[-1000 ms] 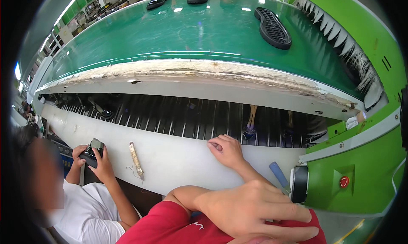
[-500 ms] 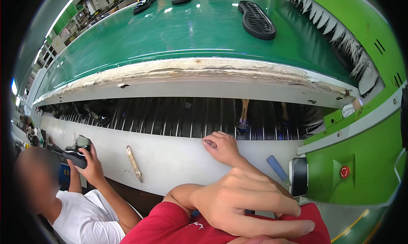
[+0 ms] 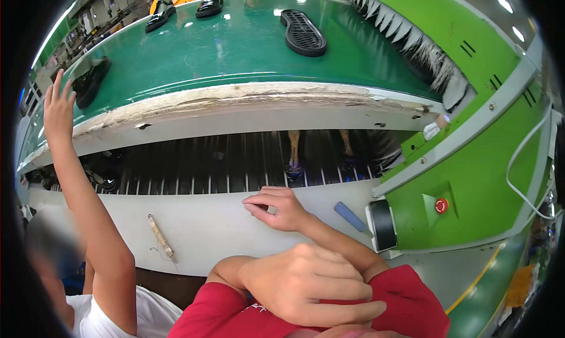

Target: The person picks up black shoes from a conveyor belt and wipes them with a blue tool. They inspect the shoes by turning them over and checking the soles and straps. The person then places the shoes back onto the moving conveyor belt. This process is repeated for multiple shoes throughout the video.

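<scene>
My right hand (image 3: 279,208) rests on the white ledge (image 3: 212,220), its fingers loosely curled together and the thumb tip close to the index fingertip. No object shows in it. In front of my red shirt, my left hand (image 3: 318,285) is held up, back outward, fingers bent and slightly apart, holding nothing visible. A blue-handled tool (image 3: 350,215) lies to the right of my right hand. Beyond that hand, two wooden-handled brushes (image 3: 293,152) stand over dark slats. On the green belt above lies a black shoe sole (image 3: 303,33).
At left, a co-worker's hand (image 3: 57,111) is spread beside a black shoe (image 3: 91,82). More black shoes (image 3: 209,2) stand at the far edge, near a person in orange. A thread-wrapped stick (image 3: 160,238) lies on the ledge. A green machine (image 3: 424,220) with a red button borders the right.
My left hand's fingers have drawn closer together; my right hand stays on the ledge. The co-worker, earlier holding a black shoe, now has an arm raised over the belt beside one. The view has shifted.
</scene>
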Demonstrator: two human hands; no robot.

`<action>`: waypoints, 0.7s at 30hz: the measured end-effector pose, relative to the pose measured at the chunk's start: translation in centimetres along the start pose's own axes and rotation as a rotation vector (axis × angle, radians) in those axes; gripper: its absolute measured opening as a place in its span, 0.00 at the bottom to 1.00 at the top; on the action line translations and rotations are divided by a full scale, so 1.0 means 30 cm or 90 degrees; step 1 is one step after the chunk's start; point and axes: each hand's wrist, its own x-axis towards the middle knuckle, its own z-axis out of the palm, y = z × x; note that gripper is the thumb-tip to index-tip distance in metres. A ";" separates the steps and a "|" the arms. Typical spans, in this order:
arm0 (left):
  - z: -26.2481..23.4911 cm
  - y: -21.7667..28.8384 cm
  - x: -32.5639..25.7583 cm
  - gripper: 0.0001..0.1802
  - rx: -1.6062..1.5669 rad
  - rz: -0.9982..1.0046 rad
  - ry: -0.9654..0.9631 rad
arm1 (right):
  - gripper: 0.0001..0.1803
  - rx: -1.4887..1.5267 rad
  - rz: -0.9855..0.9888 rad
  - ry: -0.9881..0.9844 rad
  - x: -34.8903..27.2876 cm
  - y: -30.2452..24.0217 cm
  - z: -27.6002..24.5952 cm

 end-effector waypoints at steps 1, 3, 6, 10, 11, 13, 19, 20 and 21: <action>-0.012 0.006 0.006 0.11 0.006 0.012 -0.017 | 0.07 -0.012 -0.075 0.035 0.054 -0.079 -0.055; -0.030 0.016 0.005 0.11 0.015 0.013 -0.040 | 0.04 -0.081 -0.201 0.078 0.181 -0.241 -0.229; -0.033 0.040 0.009 0.11 0.000 0.022 -0.045 | 0.05 -0.124 -0.174 0.240 0.350 -0.325 -0.477; 0.006 0.061 0.016 0.11 -0.049 0.044 -0.047 | 0.24 -0.504 0.065 0.269 0.630 -0.188 -0.940; 0.013 0.067 0.012 0.12 -0.053 0.045 -0.045 | 0.22 -0.639 0.186 0.263 0.685 -0.175 -0.980; 0.025 0.078 0.008 0.12 -0.064 0.053 -0.042 | 0.29 -0.888 0.377 0.247 0.721 -0.122 -1.067; 0.022 0.102 -0.009 0.12 -0.085 0.066 -0.041 | 0.54 -0.887 0.766 0.211 0.652 0.084 -1.275; 0.020 0.103 -0.009 0.12 -0.082 0.062 -0.043 | 0.52 -0.876 0.718 0.213 0.647 0.094 -1.273; 0.027 0.104 -0.002 0.12 -0.096 0.066 -0.047 | 0.50 -0.872 0.684 0.228 0.605 0.073 -1.313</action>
